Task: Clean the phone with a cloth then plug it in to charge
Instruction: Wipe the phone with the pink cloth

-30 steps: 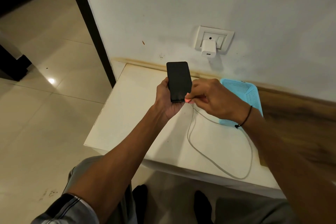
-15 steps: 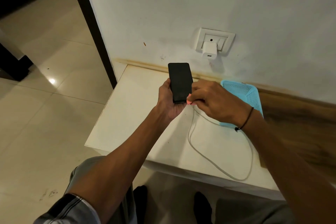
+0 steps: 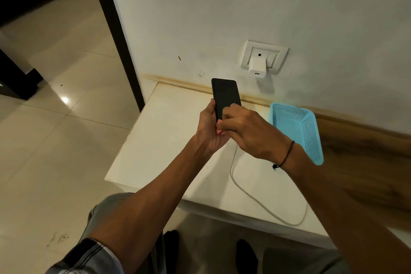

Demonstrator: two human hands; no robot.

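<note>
My left hand holds a black phone upright above the white table, screen dark. My right hand lies over the phone's lower part, fingers closed on a small pink cloth, of which only a sliver shows between the hands. A white charging cable runs from under my right hand in a loop across the table; its ends are hidden. A white charger adapter sits in the wall socket just right of and above the phone, with no cable in its port.
A light blue perforated basket stands against the wall right of my hands. A dark door frame borders the wall on the left, with tiled floor beyond. My knees and feet are below the table's front edge.
My right hand has slid up from the phone's bottom edge onto its lower screen. The phone and my left hand have stayed nearly still.
</note>
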